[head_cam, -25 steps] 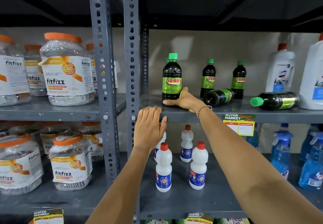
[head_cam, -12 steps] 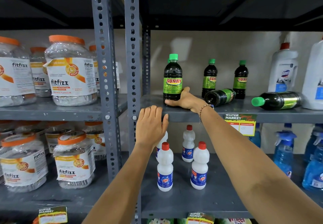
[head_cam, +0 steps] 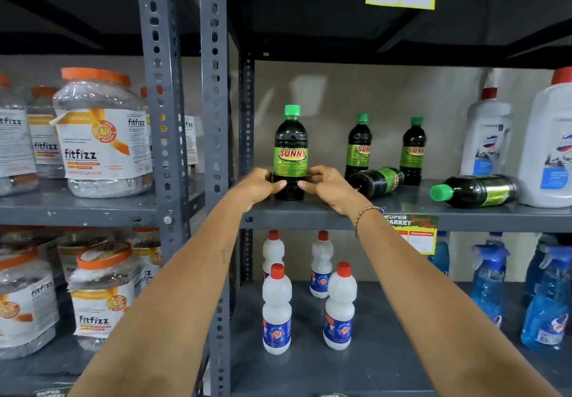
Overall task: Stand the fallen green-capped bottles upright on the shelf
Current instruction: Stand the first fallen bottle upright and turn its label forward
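A dark green-capped Sunny bottle [head_cam: 290, 149] stands upright at the front left of the grey shelf [head_cam: 340, 211]. My left hand [head_cam: 258, 184] and my right hand [head_cam: 325, 184] clasp its base from either side. Two more green-capped bottles stand upright at the back, one [head_cam: 359, 146] in the middle and another [head_cam: 413, 149] to its right. One bottle [head_cam: 376, 181] lies on its side between them, its base toward me. Another fallen bottle [head_cam: 473, 191] lies further right, with its green cap pointing left.
Large white detergent jugs [head_cam: 546, 155] stand at the shelf's right end. Small white red-capped bottles [head_cam: 277, 307] and blue spray bottles [head_cam: 489, 279] fill the shelf below. Orange-lidded Fitfizz jars [head_cam: 102, 136] sit beyond the perforated uprights [head_cam: 213, 118] on the left.
My left hand rose from the shelf's front edge to the bottle's left side. My right hand shifted round to its right side. Both now hold the bottle's base.
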The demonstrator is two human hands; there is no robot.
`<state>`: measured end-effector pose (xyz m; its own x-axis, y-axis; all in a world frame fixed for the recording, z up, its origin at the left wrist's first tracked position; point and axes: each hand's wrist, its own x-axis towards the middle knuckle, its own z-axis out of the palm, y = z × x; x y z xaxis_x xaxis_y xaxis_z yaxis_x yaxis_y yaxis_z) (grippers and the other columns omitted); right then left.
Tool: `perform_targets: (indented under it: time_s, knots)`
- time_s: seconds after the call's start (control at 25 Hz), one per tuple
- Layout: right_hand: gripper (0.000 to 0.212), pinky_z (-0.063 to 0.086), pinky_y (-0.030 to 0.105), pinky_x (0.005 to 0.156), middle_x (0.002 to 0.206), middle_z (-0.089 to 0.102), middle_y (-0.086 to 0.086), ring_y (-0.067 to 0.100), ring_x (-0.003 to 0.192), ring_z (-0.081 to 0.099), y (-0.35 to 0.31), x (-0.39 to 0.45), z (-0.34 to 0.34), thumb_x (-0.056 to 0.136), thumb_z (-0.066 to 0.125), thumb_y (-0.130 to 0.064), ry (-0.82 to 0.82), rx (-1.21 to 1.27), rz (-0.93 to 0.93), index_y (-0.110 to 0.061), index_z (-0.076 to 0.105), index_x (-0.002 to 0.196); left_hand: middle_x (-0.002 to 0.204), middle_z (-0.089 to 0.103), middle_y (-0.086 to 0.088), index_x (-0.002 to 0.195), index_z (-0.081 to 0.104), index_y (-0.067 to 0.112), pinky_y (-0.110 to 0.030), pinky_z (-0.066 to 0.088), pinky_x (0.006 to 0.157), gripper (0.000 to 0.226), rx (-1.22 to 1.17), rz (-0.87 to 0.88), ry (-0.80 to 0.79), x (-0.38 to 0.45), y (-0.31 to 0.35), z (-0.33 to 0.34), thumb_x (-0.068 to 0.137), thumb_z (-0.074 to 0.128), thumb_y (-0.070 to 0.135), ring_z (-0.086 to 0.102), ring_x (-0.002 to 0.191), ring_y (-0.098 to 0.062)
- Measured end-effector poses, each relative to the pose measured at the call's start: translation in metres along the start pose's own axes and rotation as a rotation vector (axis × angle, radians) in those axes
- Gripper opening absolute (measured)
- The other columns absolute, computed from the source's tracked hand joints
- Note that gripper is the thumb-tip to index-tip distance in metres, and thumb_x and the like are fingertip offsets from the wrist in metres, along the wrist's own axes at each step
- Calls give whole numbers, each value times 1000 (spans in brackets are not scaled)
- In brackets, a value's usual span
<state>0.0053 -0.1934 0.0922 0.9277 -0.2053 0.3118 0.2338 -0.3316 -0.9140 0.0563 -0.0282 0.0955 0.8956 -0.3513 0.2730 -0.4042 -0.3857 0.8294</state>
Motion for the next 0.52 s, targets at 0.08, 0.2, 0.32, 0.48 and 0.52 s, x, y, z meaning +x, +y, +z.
perform_targets:
  time_s: [0.08, 0.2, 0.32, 0.48, 0.52]
  knots:
    - [49, 52, 25, 85, 117, 61, 20, 22, 103, 58, -1, -1, 0, 87, 64, 2, -14, 5, 2, 6, 46, 133, 116, 66, -13, 119, 60, 6, -42, 43, 104, 30, -61, 38, -32, -1, -1, 0, 91, 61, 15, 59, 111, -23]
    - [46, 49, 18, 77, 124, 60, 22, 21, 103, 57, -2, -4, 1, 88, 62, 2, -5, -10, -9, 4, 47, 132, 111, 69, -9, 118, 62, 10, -44, 45, 103, 28, -67, 47, -25, -4, 0, -1, 90, 63, 16, 62, 108, -22]
    - [44, 49, 20, 78, 125, 61, 21, 20, 102, 58, -4, -7, 1, 88, 62, 1, 14, -32, -12, 3, 49, 130, 110, 69, -8, 117, 62, 8, -38, 47, 100, 29, -81, 41, -22, -15, 6, -1, 89, 64, 15, 63, 106, -21]
    - [44, 50, 35, 98, 125, 62, 21, 25, 109, 60, -8, -16, -4, 87, 64, 0, -1, -52, 0, 2, 51, 129, 108, 67, -6, 120, 62, 6, -28, 45, 96, 34, -80, 72, -20, -28, 12, -4, 87, 67, 14, 61, 104, -17]
    - [44, 49, 36, 102, 125, 62, 20, 25, 112, 60, -9, -19, -5, 87, 65, -1, -6, -63, 0, 1, 51, 129, 108, 67, -6, 119, 62, 7, -28, 44, 97, 35, -77, 79, -25, -31, 13, -6, 86, 69, 15, 61, 104, -16]
